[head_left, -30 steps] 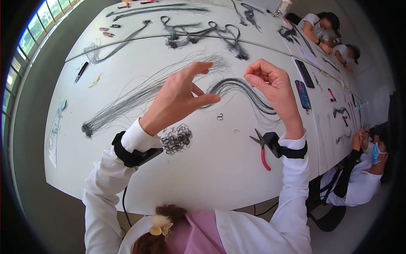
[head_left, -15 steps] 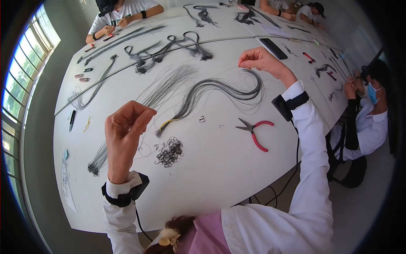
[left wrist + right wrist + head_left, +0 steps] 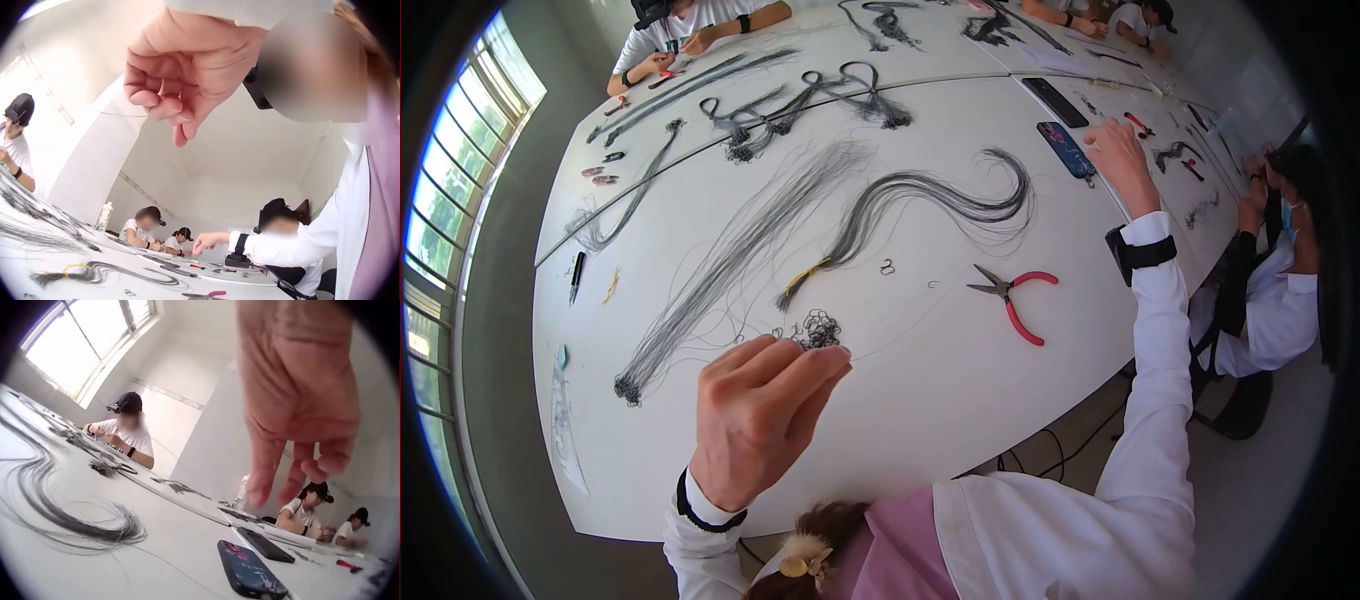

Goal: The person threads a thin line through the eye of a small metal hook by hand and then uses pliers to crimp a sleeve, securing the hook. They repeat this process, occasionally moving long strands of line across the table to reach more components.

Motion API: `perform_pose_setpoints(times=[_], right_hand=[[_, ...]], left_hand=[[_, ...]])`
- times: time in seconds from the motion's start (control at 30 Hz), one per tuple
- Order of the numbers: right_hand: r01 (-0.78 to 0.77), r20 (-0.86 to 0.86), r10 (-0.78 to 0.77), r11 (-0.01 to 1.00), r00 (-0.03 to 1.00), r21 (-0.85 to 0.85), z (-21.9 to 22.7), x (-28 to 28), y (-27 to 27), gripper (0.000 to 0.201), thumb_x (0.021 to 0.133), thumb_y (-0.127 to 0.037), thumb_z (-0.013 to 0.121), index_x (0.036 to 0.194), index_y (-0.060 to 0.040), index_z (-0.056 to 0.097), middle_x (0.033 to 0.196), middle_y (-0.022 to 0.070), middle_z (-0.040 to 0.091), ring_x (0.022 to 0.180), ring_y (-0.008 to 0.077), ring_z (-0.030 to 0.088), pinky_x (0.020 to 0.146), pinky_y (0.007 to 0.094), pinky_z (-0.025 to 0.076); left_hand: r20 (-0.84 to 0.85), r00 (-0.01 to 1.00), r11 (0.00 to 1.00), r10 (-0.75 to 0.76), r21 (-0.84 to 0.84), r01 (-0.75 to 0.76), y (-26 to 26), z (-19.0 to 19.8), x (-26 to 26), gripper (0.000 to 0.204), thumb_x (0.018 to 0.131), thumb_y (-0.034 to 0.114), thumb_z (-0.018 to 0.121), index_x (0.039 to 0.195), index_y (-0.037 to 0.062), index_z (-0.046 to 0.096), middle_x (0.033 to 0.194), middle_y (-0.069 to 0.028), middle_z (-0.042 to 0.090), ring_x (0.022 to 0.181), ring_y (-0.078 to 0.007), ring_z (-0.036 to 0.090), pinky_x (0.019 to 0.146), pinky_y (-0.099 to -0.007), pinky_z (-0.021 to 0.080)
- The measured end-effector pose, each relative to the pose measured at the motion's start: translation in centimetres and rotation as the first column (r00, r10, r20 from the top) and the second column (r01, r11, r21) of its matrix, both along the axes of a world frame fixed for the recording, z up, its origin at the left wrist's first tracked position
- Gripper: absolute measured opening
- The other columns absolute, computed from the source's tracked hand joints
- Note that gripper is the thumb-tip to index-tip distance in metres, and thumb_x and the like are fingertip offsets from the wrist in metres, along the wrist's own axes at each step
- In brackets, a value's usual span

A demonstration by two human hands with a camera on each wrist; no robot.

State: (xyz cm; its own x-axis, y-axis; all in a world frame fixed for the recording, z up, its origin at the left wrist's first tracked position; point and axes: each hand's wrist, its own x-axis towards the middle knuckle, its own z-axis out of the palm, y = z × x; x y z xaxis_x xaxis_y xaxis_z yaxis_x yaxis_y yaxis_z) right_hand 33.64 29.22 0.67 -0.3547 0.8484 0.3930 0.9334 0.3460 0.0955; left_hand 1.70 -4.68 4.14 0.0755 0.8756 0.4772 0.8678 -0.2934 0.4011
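My left hand (image 3: pixel 765 415) is raised close in front of a pile of small dark fish hooks (image 3: pixel 818 327) and partly hides it. Its fingers curl in and pinch a thin strand of line (image 3: pixel 119 114), which trails off from the fingertips in the left wrist view. Over at the right, my right hand (image 3: pixel 1122 165) hangs above the table with loosely bent, parted fingers and nothing visible in them. A wavy bundle of grey line (image 3: pixel 890 190), tied with a yellow band, lies between the hands. A straighter bundle (image 3: pixel 730 260) runs along its left, with hooks clustered at the near end.
Red-handled pliers (image 3: pixel 1010 298) lie open right of the loose hooks (image 3: pixel 887 267). Two phones, one with a patterned case (image 3: pixel 1063 150), lie by the right hand. A black pen (image 3: pixel 577 278) is at the left. Other people sit around the table.
My right hand has opened from a pinch and moved right, toward the phones. My left hand has come down and right, in front of the hook pile. The pliers and bundles stay put.
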Motion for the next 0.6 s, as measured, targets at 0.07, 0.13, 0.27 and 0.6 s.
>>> perform_pose_setpoints(times=[0.07, 0.13, 0.27, 0.6], right_hand=[[-0.349, -0.208, 0.356, 0.934, 0.911, 0.071, 1.4, -3.7, -5.2, 0.013, 0.082, -0.008, 0.059, 0.090, -0.0024, 0.068, 0.084, 0.0083, 0.065, 0.075, 0.0277, 0.061, 0.071, 0.0357, 0.048], [-0.566, -0.443, 0.431, 0.789, 0.786, -0.238, 3.0, -7.1, -10.5, 0.016, 0.082, -0.011, 0.061, 0.092, -0.0006, 0.067, 0.085, 0.0089, 0.065, 0.077, 0.0260, 0.061, 0.072, 0.0333, 0.048], [-0.872, -0.741, 0.461, 0.284, 0.489, -0.398, 1.3, -9.8, -17.7, 0.023, 0.085, -0.018, 0.062, 0.100, -0.0009, 0.065, 0.086, 0.0084, 0.064, 0.081, 0.0186, 0.060, 0.075, 0.0286, 0.047], [-0.900, -0.909, -0.077, 0.125, 0.410, -0.417, -1.2, -10.5, -23.2, 0.037, 0.082, -0.015, 0.070, 0.114, -0.0041, 0.056, 0.063, -0.0018, 0.049, 0.061, 0.0034, 0.046, 0.055, 0.0187, 0.037]], left_hand=[[-0.113, 0.975, 0.982, -0.190, 0.001, 0.191, 0.3, -1.1, 1.6, 0.015, 0.067, 0.004, 0.074, 0.080, 0.0068, 0.067, 0.052, 0.0000, 0.044, 0.047, -0.0126, 0.045, 0.043, -0.0268, 0.037], [-0.186, 0.924, 0.939, -0.333, 0.025, 0.344, 0.4, -1.5, 3.2, 0.019, 0.066, 0.004, 0.074, 0.083, 0.0084, 0.068, 0.051, 0.0021, 0.034, 0.045, -0.0096, 0.039, 0.041, -0.0237, 0.034], [-0.255, 0.890, 0.898, -0.378, 0.136, 0.420, -0.5, -0.9, 4.6, 0.025, 0.062, 0.001, 0.070, 0.086, 0.0079, 0.069, 0.053, 0.0040, 0.033, 0.044, -0.0065, 0.036, 0.039, -0.0213, 0.031], [-0.365, 0.910, 0.946, -0.197, 0.174, 0.274, 1.9, -3.7, 3.6, 0.026, 0.063, 0.002, 0.067, 0.089, 0.0011, 0.064, 0.060, 0.0012, 0.037, 0.048, -0.0077, 0.042, 0.040, -0.0220, 0.035]])
